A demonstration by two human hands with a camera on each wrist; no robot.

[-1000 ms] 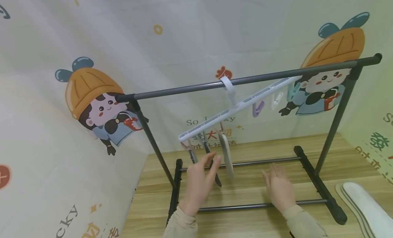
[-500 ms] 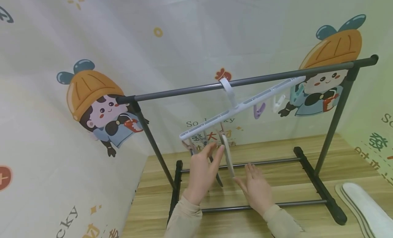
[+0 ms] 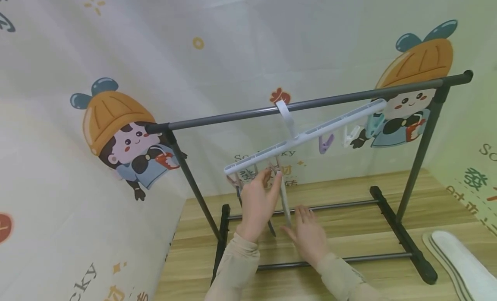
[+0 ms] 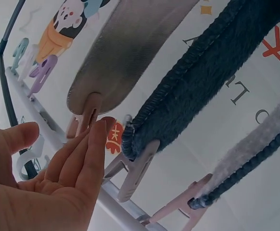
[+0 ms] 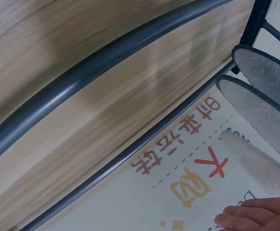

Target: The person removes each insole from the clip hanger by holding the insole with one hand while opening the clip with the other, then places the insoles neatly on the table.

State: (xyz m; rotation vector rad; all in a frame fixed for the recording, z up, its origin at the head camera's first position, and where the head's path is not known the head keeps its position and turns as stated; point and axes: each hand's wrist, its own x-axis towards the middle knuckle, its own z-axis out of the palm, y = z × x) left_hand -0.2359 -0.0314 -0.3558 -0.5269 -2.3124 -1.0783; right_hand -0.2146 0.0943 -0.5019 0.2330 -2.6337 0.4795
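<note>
From a pale clip hanger [image 3: 264, 154] hang several insoles, each held by a clip. My left hand [image 3: 257, 205] is raised among them, fingers nearly straight and thumb apart. In the left wrist view its fingertips are right at the pink clip [image 4: 89, 113] gripping a grey-beige insole [image 4: 125, 53]. Beside that one hang a fuzzy dark blue insole [image 4: 183, 86] and an insole with a pale fuzzy face and blue stitched edge [image 4: 255, 159]. Low beside the grey-beige insole, my right hand [image 3: 309, 236] extends its fingers, thumb close to the insole's lower end.
The hanger hooks over the top rail of a black rack [image 3: 233, 115] on a wood-grain table [image 3: 372, 283]. Purple [image 3: 325, 144], white [image 3: 350, 136] and teal [image 3: 375, 124] clips dangle on the hanger's right half. A stack of insoles [image 3: 462, 262] lies at the right.
My right hand has moved left to the grey-beige insole's lower end. My left hand has risen slightly toward its clip. That insole now appears more edge-on.
</note>
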